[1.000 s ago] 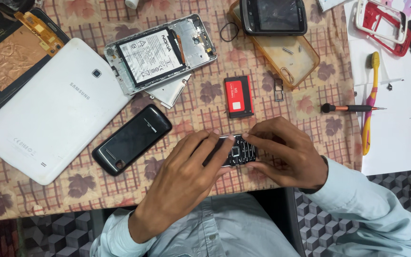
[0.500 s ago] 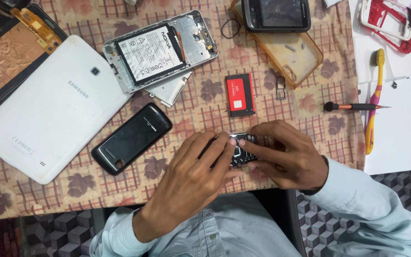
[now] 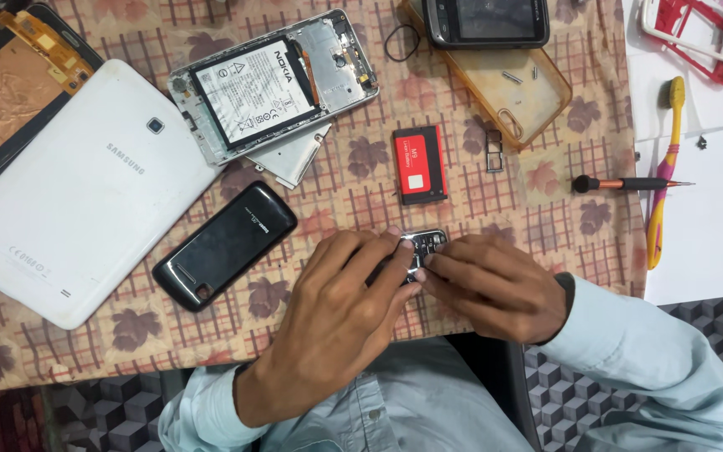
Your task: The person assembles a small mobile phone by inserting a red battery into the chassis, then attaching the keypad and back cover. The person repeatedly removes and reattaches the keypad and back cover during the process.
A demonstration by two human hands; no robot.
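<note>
Both my hands close around a small dark keypad phone (image 3: 424, 244) at the near edge of the table; only its top end with keys shows between my fingers. My left hand (image 3: 340, 314) covers it from the left, fingers curled over its body. My right hand (image 3: 495, 285) grips it from the right, fingertips pressing on its face. A black back cover (image 3: 226, 244) lies just left of my hands. A red battery (image 3: 420, 165) rests a little beyond them.
A white tablet (image 3: 77, 197) lies face down at left, beside an opened phone with exposed battery (image 3: 269, 88). A clear amber case (image 3: 508, 79), another phone (image 3: 485, 21), a small screwdriver (image 3: 629, 182) and a yellow brush (image 3: 663, 167) sit at right. The table edge runs below my hands.
My hands have shifted slightly on the keypad phone, with the left fingers closing further over it. Nothing else on the table has moved.
</note>
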